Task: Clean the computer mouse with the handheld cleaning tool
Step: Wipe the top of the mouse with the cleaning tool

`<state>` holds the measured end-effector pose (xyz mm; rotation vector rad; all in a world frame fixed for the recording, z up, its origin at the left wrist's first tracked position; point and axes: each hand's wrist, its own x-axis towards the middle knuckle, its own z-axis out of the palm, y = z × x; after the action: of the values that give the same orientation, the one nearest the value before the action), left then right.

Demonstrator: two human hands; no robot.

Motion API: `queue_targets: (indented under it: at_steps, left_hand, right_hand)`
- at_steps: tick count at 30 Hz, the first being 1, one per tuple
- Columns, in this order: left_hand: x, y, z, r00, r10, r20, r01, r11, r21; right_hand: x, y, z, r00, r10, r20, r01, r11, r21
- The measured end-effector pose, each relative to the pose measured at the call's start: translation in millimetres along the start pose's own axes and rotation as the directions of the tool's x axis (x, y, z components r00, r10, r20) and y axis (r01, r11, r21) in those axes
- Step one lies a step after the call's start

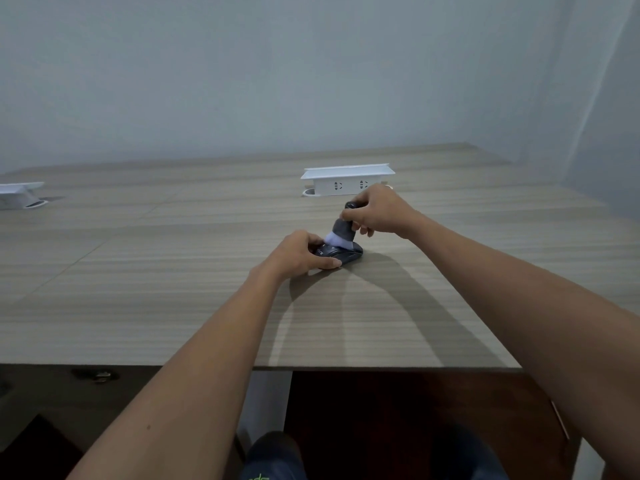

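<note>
- Watching the left hand point(300, 252) clamp down on the small black plastic computer mouse point(341, 255), which sits on the pale wood-grain table point(138, 271) out past the middle, just in front of the white pop-up socket box point(347, 180).
- Right hand point(379, 211) is wrapped tight round the dark handle of the grey handheld cleaning tool with its white brush tuft point(341, 233), and the tuft is pressed onto the mouse's top shell.
- I'd judge the mouse light, hard and slick, likely to skate on this smooth top unless pinned by its flanks, as it is now.
- The tuft looks soft and splays on contact, so light pressure should do; the tool's handle seems rigid.
- Hard to read from here: the lettering on the mouse is too small, and the left fingers hide its near side.
- I can't make out a wheel or cable.
- A second white box point(19, 194) is cut off at the left edge.
</note>
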<state>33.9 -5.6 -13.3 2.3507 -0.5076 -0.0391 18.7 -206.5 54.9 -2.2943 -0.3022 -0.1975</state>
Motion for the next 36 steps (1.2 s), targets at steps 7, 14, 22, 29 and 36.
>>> queue_targets:
  at_steps: [7,14,22,29,36]
  left_hand:
    - [2,-2,-2,1.000,0.016,-0.009,-0.015,1.000,0.014]
    - [-2,2,-1,1.000,-0.002,-0.009,0.002,1.000,0.011]
    - [-3,0,-2,1.000,-0.004,-0.003,0.004,1.000,-0.010]
    - [-4,3,-2,1.000,-0.011,0.000,0.011,1.000,-0.010]
    - [-4,0,-1,1.000,-0.017,-0.007,0.017,1.000,-0.021]
  right_hand:
    - [4,26,-5,0.997,0.069,-0.043,-0.075,0.985,-0.153]
    - [10,5,4,1.000,-0.014,-0.004,0.014,1.000,-0.012]
    - [18,12,3,1.000,0.014,0.006,-0.012,0.959,-0.282]
    - [21,9,5,1.000,0.000,0.000,0.000,0.997,-0.079]
    - [23,6,3,0.999,0.031,0.019,-0.027,0.986,-0.163]
